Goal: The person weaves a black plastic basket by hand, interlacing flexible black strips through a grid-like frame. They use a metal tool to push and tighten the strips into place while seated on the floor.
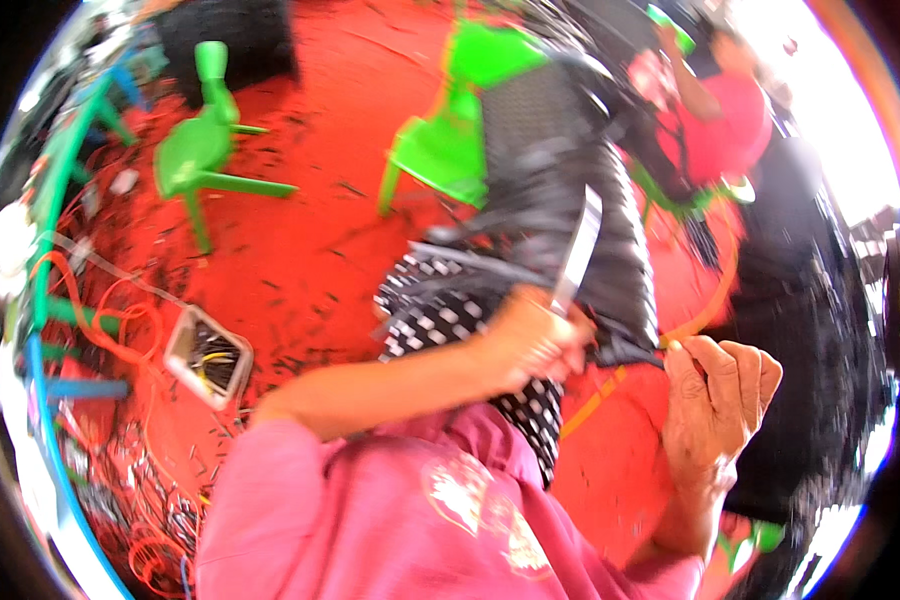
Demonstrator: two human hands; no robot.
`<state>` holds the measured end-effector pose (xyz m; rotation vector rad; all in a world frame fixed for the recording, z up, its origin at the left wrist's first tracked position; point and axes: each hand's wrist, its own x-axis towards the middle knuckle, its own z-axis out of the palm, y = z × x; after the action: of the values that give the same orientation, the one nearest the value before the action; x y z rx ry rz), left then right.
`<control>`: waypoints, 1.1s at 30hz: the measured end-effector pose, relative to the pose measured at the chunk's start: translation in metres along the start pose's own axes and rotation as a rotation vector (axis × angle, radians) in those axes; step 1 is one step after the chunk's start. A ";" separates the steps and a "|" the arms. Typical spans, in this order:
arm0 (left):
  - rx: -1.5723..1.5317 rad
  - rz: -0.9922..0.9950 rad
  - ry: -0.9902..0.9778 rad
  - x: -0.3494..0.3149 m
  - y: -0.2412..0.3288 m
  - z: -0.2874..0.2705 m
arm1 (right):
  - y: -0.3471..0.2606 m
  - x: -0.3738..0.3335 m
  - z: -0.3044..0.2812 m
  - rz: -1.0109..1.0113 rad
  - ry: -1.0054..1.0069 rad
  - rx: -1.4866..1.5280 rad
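My left hand [535, 340] is closed, blurred by motion, with a knife [580, 250] rising from it, blade up. Under the knife, a long black ribbed piece [620, 270] stretches away from my lap; its material I cannot make out. At its near end my right hand [715, 395] pinches a thin black strip [650, 358] between thumb and fingers. Loose black strips [470, 262] lie over the black-and-white patterned cloth [425, 310] on my lap.
Green chairs [195, 155] stand on the red floor [320, 130], which is littered with black scraps. A tray [238, 385] of dark pieces sits at left, near orange cords [100, 310]. At upper right another person [725, 125] sits beside black material [790, 300].
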<state>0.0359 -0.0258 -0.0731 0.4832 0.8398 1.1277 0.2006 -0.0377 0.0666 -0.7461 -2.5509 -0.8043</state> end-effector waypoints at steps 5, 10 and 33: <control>0.031 0.009 -0.162 -0.022 0.011 -0.048 | -0.032 -0.032 0.043 0.117 -0.089 0.652; -0.032 -0.016 -0.269 -0.034 -0.012 -0.053 | -0.049 -0.042 0.084 0.314 -0.200 0.834; -0.060 -0.292 -0.259 -0.005 -0.010 -0.064 | -0.043 0.014 0.083 0.073 -0.715 0.378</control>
<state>-0.0097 -0.0387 -0.1175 0.4296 0.6244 0.7988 0.1496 -0.0119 -0.0091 -1.1349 -3.1192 0.0089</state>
